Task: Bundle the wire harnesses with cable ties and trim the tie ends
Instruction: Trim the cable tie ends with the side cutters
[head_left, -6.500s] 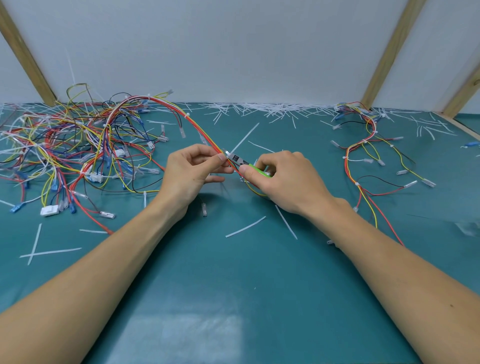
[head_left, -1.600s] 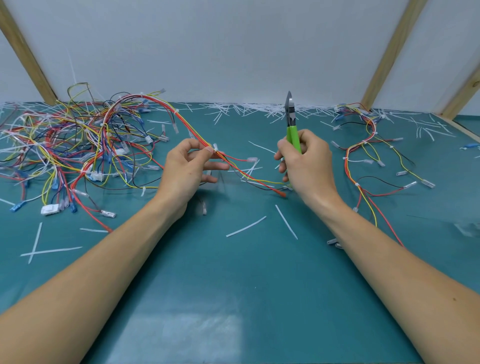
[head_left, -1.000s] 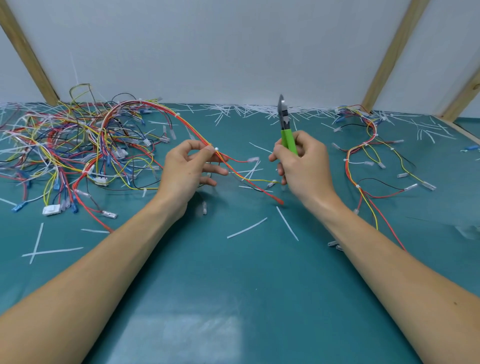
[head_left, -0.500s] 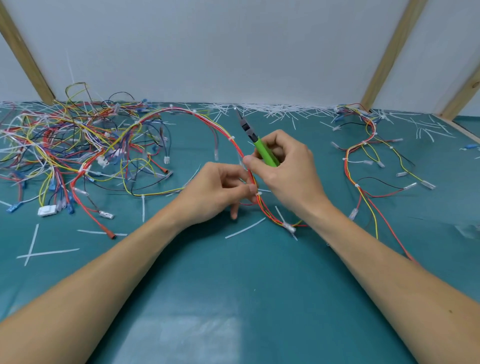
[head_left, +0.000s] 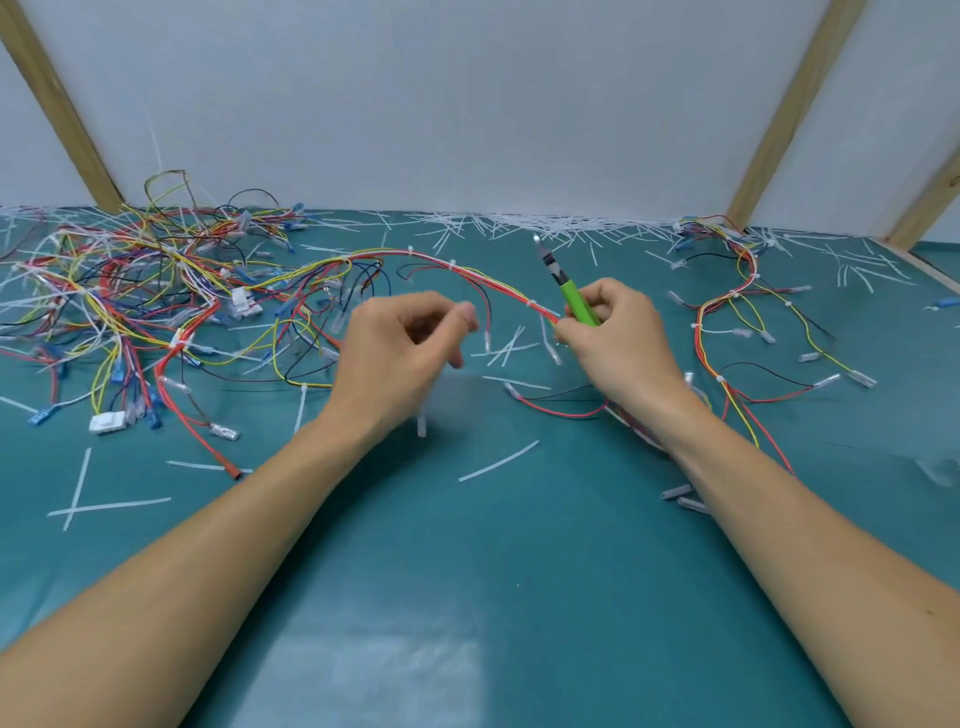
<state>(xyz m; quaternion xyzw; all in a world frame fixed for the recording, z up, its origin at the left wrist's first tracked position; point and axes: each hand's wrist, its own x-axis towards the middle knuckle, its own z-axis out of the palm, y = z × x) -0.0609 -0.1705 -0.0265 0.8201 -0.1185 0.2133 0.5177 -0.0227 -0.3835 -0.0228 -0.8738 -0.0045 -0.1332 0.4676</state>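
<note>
A red-and-yellow wire harness (head_left: 467, 273) with white cable ties along it arcs from the tangled pile at the left over to my right hand (head_left: 623, 343). That hand grips green-handled cutters (head_left: 574, 299), jaws pointing up and away, and its fingertips pinch the harness near one tie. My left hand (head_left: 395, 358) hovers just left of centre, below the arc. It is blurred by motion, its fingers are curled and I see no wire in them.
A big tangle of loose coloured wires (head_left: 130, 301) with connectors covers the left of the teal mat (head_left: 467, 571). A tied harness (head_left: 727, 312) lies at the right. Cut tie ends (head_left: 545, 226) litter the back edge, and one strip (head_left: 498, 461) lies near centre.
My left hand has come off the harness and moved left. My right hand has shifted right and up with the cutters, pulling the harness into a wider arc.
</note>
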